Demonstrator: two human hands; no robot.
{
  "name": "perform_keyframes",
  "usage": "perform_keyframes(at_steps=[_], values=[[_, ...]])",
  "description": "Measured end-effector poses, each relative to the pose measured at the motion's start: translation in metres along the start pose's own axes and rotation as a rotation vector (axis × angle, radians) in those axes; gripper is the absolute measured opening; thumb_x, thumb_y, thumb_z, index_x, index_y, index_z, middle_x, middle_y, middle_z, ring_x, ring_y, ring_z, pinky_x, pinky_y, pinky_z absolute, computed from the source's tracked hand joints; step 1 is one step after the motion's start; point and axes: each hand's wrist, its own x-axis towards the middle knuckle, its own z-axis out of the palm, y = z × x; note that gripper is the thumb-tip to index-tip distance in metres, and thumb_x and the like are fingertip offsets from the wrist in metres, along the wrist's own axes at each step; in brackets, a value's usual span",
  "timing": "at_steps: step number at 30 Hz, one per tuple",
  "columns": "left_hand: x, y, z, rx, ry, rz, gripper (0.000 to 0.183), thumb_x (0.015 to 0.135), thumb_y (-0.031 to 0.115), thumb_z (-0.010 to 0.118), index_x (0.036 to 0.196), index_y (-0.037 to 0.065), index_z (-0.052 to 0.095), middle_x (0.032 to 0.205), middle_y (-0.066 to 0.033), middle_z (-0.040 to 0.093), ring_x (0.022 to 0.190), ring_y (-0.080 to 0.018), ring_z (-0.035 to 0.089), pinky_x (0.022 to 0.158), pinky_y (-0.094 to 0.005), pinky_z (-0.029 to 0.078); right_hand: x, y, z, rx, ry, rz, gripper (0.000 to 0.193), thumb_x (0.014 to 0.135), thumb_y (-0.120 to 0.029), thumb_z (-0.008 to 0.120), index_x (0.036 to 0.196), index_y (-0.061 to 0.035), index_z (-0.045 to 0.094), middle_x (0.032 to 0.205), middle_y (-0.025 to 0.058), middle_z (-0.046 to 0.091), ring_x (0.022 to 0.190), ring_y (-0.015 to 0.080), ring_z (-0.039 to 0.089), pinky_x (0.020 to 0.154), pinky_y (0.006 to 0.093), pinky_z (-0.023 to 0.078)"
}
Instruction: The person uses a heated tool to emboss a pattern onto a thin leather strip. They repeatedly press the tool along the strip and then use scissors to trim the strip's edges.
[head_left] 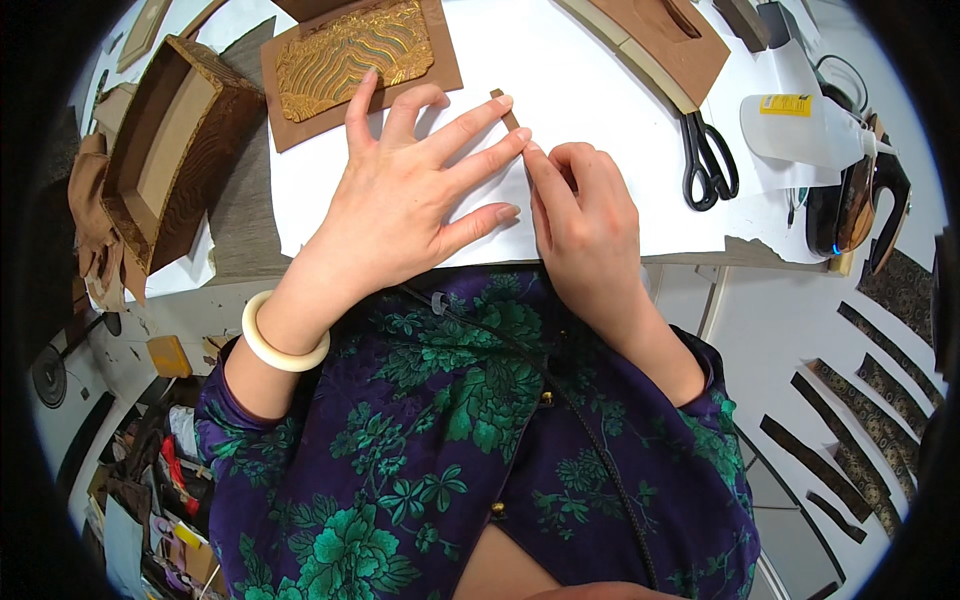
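A narrow brown strip (511, 119) lies on the white paper (470, 225) in front of me. My left hand (410, 190) is spread, with two fingertips pressing on the strip. Close beside it, my right hand (588, 205) has its thumb and curled fingers pinched at the strip's near end; the fingers cover that end. Left of the strip's far end lies a brown panel (290, 133) bearing a gold embossed piece with wavy lines (355, 55). My left fingers reach over this piece's near edge.
An open brown patterned box (190, 150) stands at the left. Black-handled scissors (708, 165), a white squeeze bottle (800, 130) and a small iron (855, 210) are at the right. A curved brown piece (670, 45) lies far right. Dark patterned strips (815, 465) lie at lower right.
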Motion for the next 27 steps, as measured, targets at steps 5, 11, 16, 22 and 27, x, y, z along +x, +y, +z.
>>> perform_keyframes(at_steps=[5, 11, 16, 22, 27], values=[[-0.001, 0.001, -0.001, -0.005, -0.001, 0.004, 0.063, 0.099, 0.060, 0.073, 0.151, 0.026, 0.069, 0.163, 0.0015, 0.060, 0.139, -0.0358, 0.054, 0.127, -0.0746, 0.019, 0.017, 0.011, -0.021, 0.228, -0.092, 0.118, 0.028, 0.094, -0.003, 0.075, 0.122, -0.0009, 0.077, 0.102, 0.0131, 0.066, 0.091, 0.0326, 0.069, 0.079, 0.0409, 0.057], [0.001, -0.003, -0.005, 0.001, 0.002, 0.023, 0.064, 0.098, 0.062, 0.074, 0.151, 0.026, 0.069, 0.162, 0.0020, 0.061, 0.139, -0.0351, 0.055, 0.128, -0.0744, 0.020, 0.093, 0.063, -0.028, 0.209, -0.113, -0.062, 0.009, 0.096, -0.008, 0.078, 0.104, -0.0042, 0.080, 0.095, 0.0135, 0.076, 0.082, 0.0327, 0.076, 0.074, 0.0433, 0.060], [-0.002, -0.008, -0.005, -0.022, 0.002, 0.037, 0.064, 0.098, 0.063, 0.074, 0.149, 0.025, 0.070, 0.161, 0.0029, 0.062, 0.138, -0.0351, 0.055, 0.128, -0.0738, 0.020, 0.107, 0.069, -0.051, 0.281, -0.100, 0.025, 0.010, 0.102, -0.008, 0.079, 0.110, -0.0013, 0.081, 0.098, 0.0049, 0.081, 0.086, 0.0153, 0.075, 0.076, 0.0302, 0.060], [-0.002, -0.010, -0.003, -0.030, 0.007, 0.049, 0.066, 0.098, 0.064, 0.073, 0.151, 0.026, 0.070, 0.162, 0.0026, 0.061, 0.138, -0.0348, 0.055, 0.129, -0.0725, 0.018, 0.052, 0.033, -0.026, 0.383, -0.146, 0.103, 0.022, 0.092, -0.014, 0.085, 0.106, -0.0016, 0.074, 0.092, 0.0139, 0.076, 0.081, 0.0295, 0.077, 0.073, 0.0373, 0.062], [-0.003, -0.009, -0.001, -0.013, 0.007, 0.045, 0.067, 0.099, 0.065, 0.072, 0.153, 0.026, 0.069, 0.162, 0.0027, 0.061, 0.138, -0.0344, 0.055, 0.129, -0.0718, 0.017, 0.018, 0.001, -0.007, 0.447, -0.024, 0.443, 0.019, 0.093, -0.010, 0.085, 0.109, -0.0032, 0.076, 0.089, 0.0094, 0.073, 0.075, 0.0224, 0.074, 0.070, 0.0359, 0.061]])
